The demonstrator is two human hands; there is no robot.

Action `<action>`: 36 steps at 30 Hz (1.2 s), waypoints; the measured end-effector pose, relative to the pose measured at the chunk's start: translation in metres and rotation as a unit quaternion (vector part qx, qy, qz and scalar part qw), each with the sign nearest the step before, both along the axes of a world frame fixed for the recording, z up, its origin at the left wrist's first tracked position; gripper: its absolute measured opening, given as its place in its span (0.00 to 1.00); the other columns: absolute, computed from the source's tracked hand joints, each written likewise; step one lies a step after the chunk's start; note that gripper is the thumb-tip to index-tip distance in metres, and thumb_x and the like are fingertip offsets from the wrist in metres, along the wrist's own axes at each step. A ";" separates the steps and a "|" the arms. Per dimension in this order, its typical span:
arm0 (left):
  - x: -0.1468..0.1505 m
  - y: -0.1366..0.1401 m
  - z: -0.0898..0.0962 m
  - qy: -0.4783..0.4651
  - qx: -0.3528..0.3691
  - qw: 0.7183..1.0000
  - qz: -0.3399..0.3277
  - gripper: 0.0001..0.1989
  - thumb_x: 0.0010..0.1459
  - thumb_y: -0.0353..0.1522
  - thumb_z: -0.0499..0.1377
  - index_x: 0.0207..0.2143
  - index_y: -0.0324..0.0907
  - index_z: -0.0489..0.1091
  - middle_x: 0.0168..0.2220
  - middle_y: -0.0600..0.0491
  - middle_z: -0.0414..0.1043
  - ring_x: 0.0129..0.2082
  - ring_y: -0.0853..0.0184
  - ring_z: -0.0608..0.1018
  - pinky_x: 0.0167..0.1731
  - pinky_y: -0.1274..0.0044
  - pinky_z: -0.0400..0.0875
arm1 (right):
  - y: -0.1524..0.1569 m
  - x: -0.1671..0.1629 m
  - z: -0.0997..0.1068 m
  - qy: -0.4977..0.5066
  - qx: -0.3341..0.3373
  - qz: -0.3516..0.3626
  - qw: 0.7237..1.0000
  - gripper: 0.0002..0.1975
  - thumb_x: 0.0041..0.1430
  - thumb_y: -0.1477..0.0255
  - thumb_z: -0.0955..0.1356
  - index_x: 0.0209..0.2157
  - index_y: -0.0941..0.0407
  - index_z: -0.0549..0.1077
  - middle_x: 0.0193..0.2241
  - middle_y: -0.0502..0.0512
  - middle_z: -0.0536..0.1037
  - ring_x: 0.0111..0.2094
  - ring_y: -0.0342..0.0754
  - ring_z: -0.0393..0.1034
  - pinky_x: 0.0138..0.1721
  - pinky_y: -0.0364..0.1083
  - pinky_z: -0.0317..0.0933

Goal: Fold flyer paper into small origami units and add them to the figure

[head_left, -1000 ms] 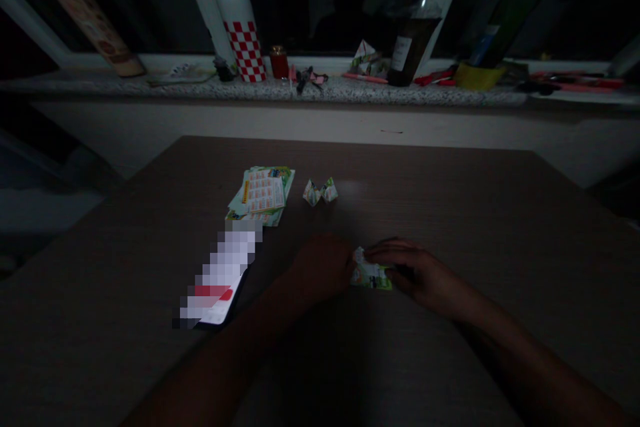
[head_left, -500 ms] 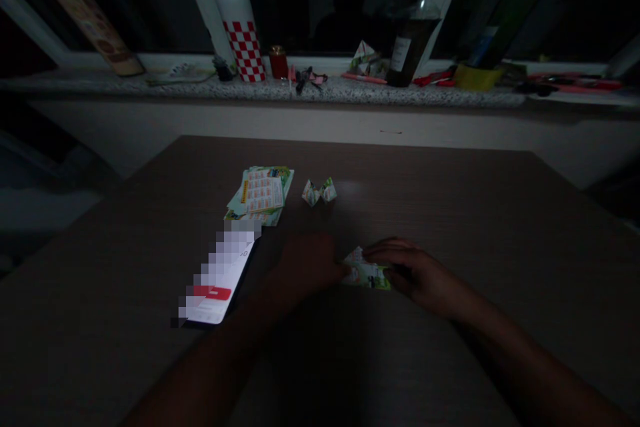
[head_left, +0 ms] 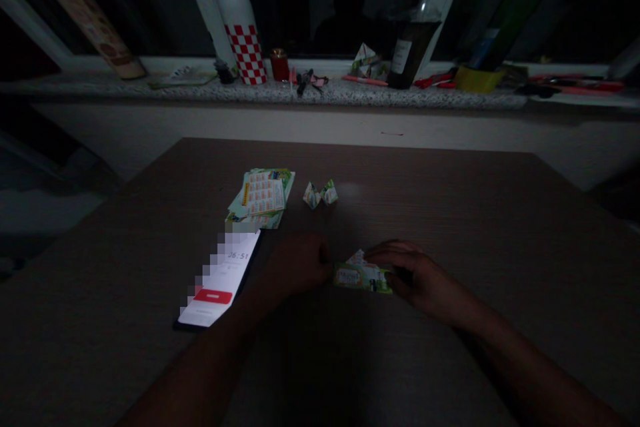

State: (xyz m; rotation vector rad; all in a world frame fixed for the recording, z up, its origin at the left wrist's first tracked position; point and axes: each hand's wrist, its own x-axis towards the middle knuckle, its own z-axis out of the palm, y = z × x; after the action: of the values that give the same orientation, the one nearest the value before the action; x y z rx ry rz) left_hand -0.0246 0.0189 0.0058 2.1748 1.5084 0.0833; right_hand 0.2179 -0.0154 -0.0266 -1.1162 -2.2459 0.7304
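Your left hand point(head_left: 300, 263) is curled at the left end of the folded paper point(head_left: 360, 278); I can't tell whether it pinches. Your right hand point(head_left: 425, 280), half bent, covers the other end, grip unclear. The paper lies on the table point(head_left: 450, 200), apparently mid-fold; creasing it calls for steady fingers. Leftward lie a phone point(head_left: 215, 293) and leaflets point(head_left: 265, 193).

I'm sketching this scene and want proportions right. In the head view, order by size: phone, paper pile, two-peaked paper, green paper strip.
1. Phone and paper pile: too close to rank; the phone is nearer and partly pixelated.
2. Green paper strip, partly covered by the right hand.
3. Two-peaked paper.
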 end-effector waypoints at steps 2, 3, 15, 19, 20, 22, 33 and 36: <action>0.004 -0.003 -0.003 -0.027 0.024 0.999 -0.011 0.06 0.48 0.32 0.58 0.31 0.42 0.71 0.32 0.52 0.74 0.31 0.64 0.74 0.28 0.77 0.63 | -0.001 -0.001 -0.001 0.001 0.010 -0.006 1.000 0.25 0.49 0.86 0.64 0.48 0.52 0.72 0.46 0.55 0.76 0.49 0.52 0.67 0.53 0.56 0.58; 0.006 -0.005 -0.004 -0.042 0.036 0.998 -0.018 0.07 0.49 0.31 0.57 0.32 0.42 0.71 0.33 0.52 0.73 0.32 0.64 0.74 0.29 0.77 0.63 | -0.001 -0.002 -0.002 0.002 0.016 -0.010 1.000 0.25 0.49 0.86 0.64 0.48 0.52 0.72 0.46 0.55 0.76 0.49 0.52 0.67 0.52 0.56 0.58; 0.026 -0.018 -0.013 -0.067 0.111 0.987 -0.099 0.13 0.51 0.37 0.62 0.37 0.40 0.70 0.40 0.49 0.68 0.43 0.60 0.70 0.44 0.70 0.65 | -0.005 -0.011 -0.003 -0.031 0.069 -0.045 0.996 0.19 0.55 0.77 0.67 0.49 0.52 0.70 0.46 0.56 0.76 0.48 0.53 0.67 0.51 0.55 0.57; 0.028 -0.020 -0.016 -0.083 0.105 0.986 -0.099 0.11 0.52 0.35 0.62 0.37 0.40 0.70 0.39 0.50 0.69 0.43 0.61 0.70 0.45 0.70 0.65 | -0.006 -0.015 -0.004 -0.048 0.078 -0.055 0.994 0.21 0.56 0.75 0.67 0.52 0.53 0.68 0.48 0.57 0.75 0.49 0.54 0.66 0.51 0.56 0.56; 0.028 -0.020 -0.016 -0.083 0.101 0.986 -0.098 0.11 0.52 0.36 0.62 0.37 0.40 0.70 0.39 0.50 0.69 0.43 0.61 0.70 0.44 0.70 0.65 | -0.006 -0.016 -0.004 -0.049 0.078 -0.056 0.994 0.21 0.56 0.75 0.67 0.52 0.52 0.68 0.48 0.57 0.75 0.49 0.54 0.66 0.51 0.56 0.56; 0.028 -0.020 -0.015 -0.086 0.095 0.987 -0.095 0.11 0.52 0.36 0.62 0.37 0.41 0.70 0.39 0.50 0.69 0.42 0.61 0.70 0.44 0.70 0.65 | -0.006 -0.016 -0.004 -0.048 0.075 -0.055 0.994 0.21 0.55 0.75 0.67 0.52 0.52 0.68 0.48 0.57 0.75 0.50 0.55 0.66 0.51 0.57 0.56; 0.029 -0.020 -0.016 -0.129 0.084 0.986 -0.061 0.10 0.50 0.33 0.62 0.36 0.41 0.68 0.39 0.51 0.70 0.41 0.61 0.71 0.42 0.72 0.64 | -0.005 -0.018 -0.005 0.105 0.014 -0.072 0.992 0.16 0.54 0.78 0.67 0.45 0.52 0.72 0.44 0.57 0.73 0.46 0.51 0.69 0.46 0.51 0.64; 0.030 -0.020 -0.018 -0.162 0.059 0.985 -0.015 0.14 0.49 0.33 0.63 0.39 0.42 0.67 0.39 0.52 0.72 0.40 0.61 0.73 0.42 0.71 0.65 | -0.005 -0.020 -0.005 0.175 -0.017 -0.113 0.978 0.13 0.53 0.77 0.69 0.41 0.52 0.73 0.39 0.55 0.73 0.39 0.49 0.70 0.40 0.48 0.66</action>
State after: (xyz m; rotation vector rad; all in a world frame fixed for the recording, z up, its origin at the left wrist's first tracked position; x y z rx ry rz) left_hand 0.0057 -0.0013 -0.0120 2.1469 1.3136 0.5016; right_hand 0.1978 -0.0208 -0.0320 -1.1376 -1.7866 0.8027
